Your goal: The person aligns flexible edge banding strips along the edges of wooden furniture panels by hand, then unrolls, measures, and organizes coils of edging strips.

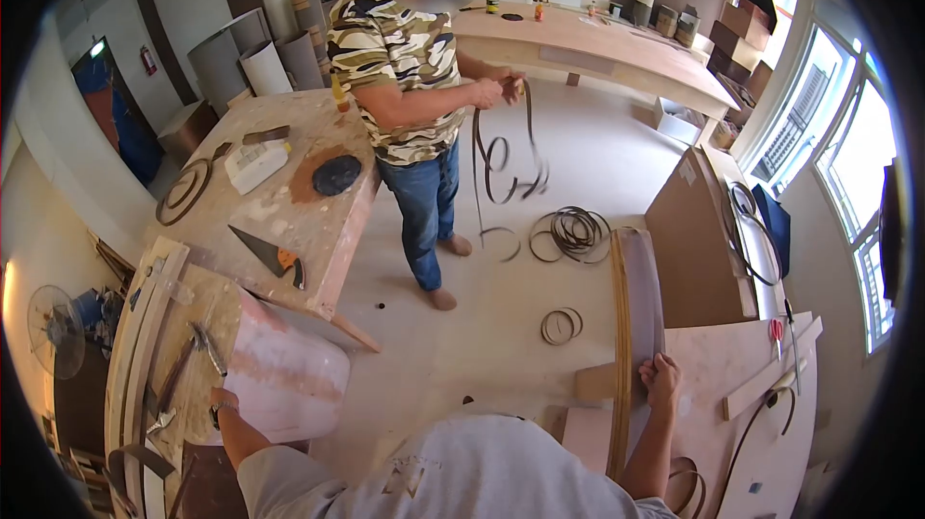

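My left hand (224, 403), with a watch on its wrist, is low on the left at the edge of a pink curved panel (289, 365); its fingers are too small and partly hidden to read. Just beyond it, a hammer (207, 349) lies on the worktable. On the right, my right hand (661, 379) has its fingers curled at the side edge of a long, greyish curved panel (640, 297) with a wooden edge. Another person's hands (501, 87) hold a dark, thin strip (531, 129) that hangs in loops.
A handsaw (270, 254), a white jug (258, 165) and a dark round lump (336, 175) lie on the left table. Coiled strips (575, 234) and a smaller coil (561, 325) are on the floor. Red-handled scissors (777, 331) lie at right. A long table (617, 42) stands behind.
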Motion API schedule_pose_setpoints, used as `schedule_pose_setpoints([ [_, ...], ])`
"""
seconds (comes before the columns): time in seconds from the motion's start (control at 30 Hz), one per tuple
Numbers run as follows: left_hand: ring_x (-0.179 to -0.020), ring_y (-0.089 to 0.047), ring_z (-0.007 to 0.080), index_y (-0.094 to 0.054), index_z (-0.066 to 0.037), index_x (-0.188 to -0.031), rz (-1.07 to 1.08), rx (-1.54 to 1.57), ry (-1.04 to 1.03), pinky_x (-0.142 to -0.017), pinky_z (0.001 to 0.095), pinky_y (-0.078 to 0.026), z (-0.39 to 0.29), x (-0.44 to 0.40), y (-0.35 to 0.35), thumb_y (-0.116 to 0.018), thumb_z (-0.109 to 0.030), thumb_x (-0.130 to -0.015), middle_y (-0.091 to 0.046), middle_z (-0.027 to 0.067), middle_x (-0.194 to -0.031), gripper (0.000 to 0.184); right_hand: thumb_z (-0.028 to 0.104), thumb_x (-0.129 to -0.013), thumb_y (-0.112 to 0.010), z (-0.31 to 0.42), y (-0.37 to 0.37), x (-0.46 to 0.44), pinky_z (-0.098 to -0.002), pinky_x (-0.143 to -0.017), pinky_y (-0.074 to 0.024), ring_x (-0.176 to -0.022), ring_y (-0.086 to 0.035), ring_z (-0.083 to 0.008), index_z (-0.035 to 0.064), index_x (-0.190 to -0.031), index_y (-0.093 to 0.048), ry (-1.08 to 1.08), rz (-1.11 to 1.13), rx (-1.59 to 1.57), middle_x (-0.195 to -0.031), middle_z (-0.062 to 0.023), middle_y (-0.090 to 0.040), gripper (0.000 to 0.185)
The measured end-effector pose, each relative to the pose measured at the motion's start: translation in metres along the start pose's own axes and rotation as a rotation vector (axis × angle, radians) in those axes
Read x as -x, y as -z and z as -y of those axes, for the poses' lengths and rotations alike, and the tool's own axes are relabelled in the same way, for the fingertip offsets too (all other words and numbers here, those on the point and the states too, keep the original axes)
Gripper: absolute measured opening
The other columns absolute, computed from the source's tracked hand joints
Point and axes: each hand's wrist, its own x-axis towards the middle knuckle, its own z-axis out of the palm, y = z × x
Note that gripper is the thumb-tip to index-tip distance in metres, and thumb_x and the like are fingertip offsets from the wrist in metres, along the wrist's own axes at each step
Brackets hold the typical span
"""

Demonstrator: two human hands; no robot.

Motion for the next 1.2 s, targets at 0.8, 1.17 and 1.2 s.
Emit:
schedule_pose_setpoints([
  [0.8, -0.111, -0.054, 0.0352, -0.052, 0.000, -0.119, -0.137, -0.457, -0.104, -0.098, 0.0459, -0.039, -0.014, 0.071, 0.029, -0.042, -0.014, -0.090, -0.060, 0.0219, -0.111, 0.034, 0.014, -0.090, -0.055, 0.002, -0.001, 0.000, -0.0231, -0.044, -0.0473, -0.052, -0.058, -0.0151, -0.0022, -0.106, -0.053, -0.024, -0.010, 0.002, -0.070, -0.0077, -0.059, 0.023],
  [1.17, -0.094, -0.063, 0.0304, -0.067, -0.003, -0.094, -0.199, -0.486, -0.203, -0.082, 0.0413, -0.049, 0.005, 0.040, 0.013, -0.050, -0.024, -0.087, -0.066, 0.0166, -0.097, 0.029, 0.014, -0.091, -0.054, 0.004, -0.004, 0.003, -0.0234, -0.044, -0.0475, -0.052, -0.059, -0.0147, -0.0025, -0.105, -0.054, -0.016, -0.013, -0.001, -0.071, -0.0077, -0.060, 0.021],
  [1.2, -0.096, -0.062, 0.0323, -0.065, -0.002, -0.098, -0.142, -0.508, -0.203, -0.086, 0.0422, -0.046, 0.005, 0.036, 0.012, -0.049, -0.021, -0.087, -0.065, 0.0173, -0.100, 0.027, 0.014, -0.091, -0.054, 0.005, -0.005, 0.004, -0.0235, -0.044, -0.0477, -0.052, -0.059, -0.0147, -0.0028, -0.105, -0.054, -0.016, -0.021, 0.005, -0.070, -0.0077, -0.059, 0.022],
])
